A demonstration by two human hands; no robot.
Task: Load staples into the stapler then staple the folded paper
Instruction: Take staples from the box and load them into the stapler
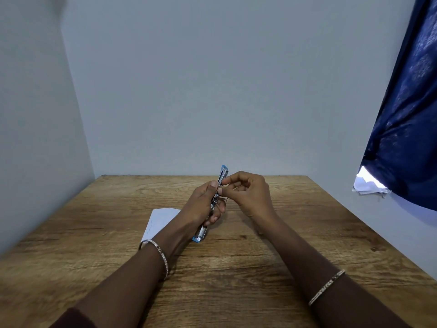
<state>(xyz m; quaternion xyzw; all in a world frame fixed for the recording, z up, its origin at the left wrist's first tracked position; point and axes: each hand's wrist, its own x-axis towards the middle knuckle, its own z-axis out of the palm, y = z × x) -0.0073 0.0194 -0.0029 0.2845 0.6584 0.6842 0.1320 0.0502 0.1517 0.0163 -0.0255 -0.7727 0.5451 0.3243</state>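
A blue stapler [223, 174] is swung fully open into one long strip, held tilted above the wooden table [236, 268]. My left hand [201, 204] grips its middle, its lower end [200, 234] sticking out below my fingers. My right hand [248, 195] pinches something small and metallic, likely staples [223, 198], against the stapler's open channel; my fingers hide most of it. A folded white paper [158, 221] lies flat on the table, partly under my left wrist.
Light walls close the table at the back and left. A dark blue curtain [406, 114] hangs at the right, with white papers [369, 187] below its edge. Both wrists wear bracelets.
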